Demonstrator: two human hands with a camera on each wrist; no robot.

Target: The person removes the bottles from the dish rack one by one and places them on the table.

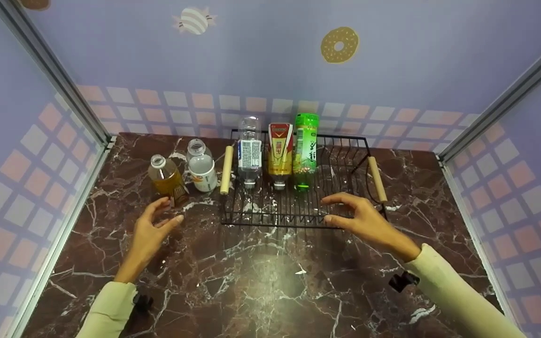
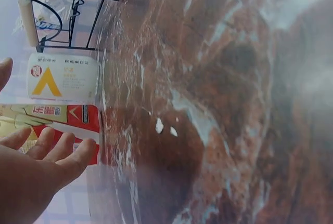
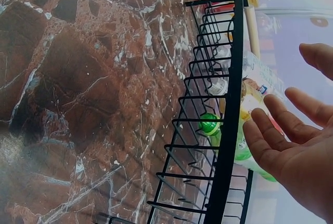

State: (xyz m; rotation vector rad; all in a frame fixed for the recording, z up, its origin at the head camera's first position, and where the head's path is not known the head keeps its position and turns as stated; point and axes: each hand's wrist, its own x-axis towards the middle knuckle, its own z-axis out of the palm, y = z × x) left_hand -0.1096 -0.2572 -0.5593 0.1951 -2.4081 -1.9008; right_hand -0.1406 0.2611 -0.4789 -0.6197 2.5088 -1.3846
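Observation:
My left hand (image 1: 150, 231) is at the front of an uncapped bottle of amber-looking plastic (image 1: 169, 182), its fingers loosely bent and its fingertips close to the bottle's lower side. In the left wrist view the fingers overlap this bottle's red and yellow label (image 2: 87, 122). Just right of it stands a clear uncapped bottle with a white label (image 1: 203, 178). My right hand (image 1: 367, 220) hovers at the front right of a black wire basket (image 1: 270, 226), thumb and fingers apart with nothing between them. Inside the basket, three bottles lie side by side, caps toward me.
From left to right, the basket holds a clear bottle (image 1: 250, 155), a red and yellow labelled bottle (image 1: 280, 150) and a green bottle (image 1: 306, 150). Wooden handles (image 1: 227, 170) flank the basket. White scraps (image 1: 301, 271) lie on the marbled tabletop (image 1: 261, 291). Patterned walls enclose three sides.

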